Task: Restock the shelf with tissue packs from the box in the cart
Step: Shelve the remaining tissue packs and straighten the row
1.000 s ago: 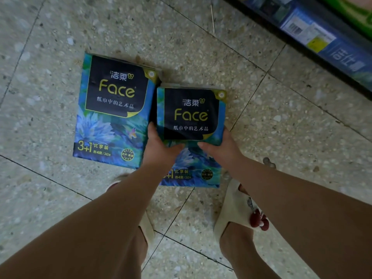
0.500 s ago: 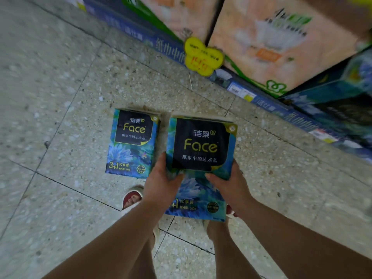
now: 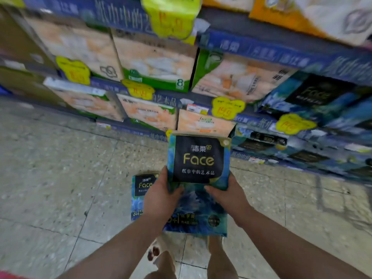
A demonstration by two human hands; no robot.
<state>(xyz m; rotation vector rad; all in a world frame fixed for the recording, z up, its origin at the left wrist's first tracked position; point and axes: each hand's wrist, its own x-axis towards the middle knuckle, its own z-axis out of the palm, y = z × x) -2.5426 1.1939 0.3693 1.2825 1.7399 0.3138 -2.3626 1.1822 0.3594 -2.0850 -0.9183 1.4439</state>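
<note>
I hold a blue and black "Face" tissue pack (image 3: 199, 158) upright in front of me, above the floor. My left hand (image 3: 161, 195) grips its left edge and my right hand (image 3: 228, 195) grips its right edge. A second identical tissue pack (image 3: 141, 195) lies flat on the floor just left of my left hand, partly hidden by it. The shelf (image 3: 261, 48) rises ahead, with matching blue "Face" packs (image 3: 314, 97) stacked at the right.
Orange and green tissue packs (image 3: 157, 63) fill the shelf's left and middle rows. Yellow price tags (image 3: 228, 107) hang from the shelf edges. Speckled tile floor (image 3: 60, 168) spreads to the left. My sandalled feet (image 3: 159, 256) stand below the held pack.
I have lifted the pack off the floor and raised my view from the floor to the shelf. The other pack stays on the floor, now lower and smaller in view.
</note>
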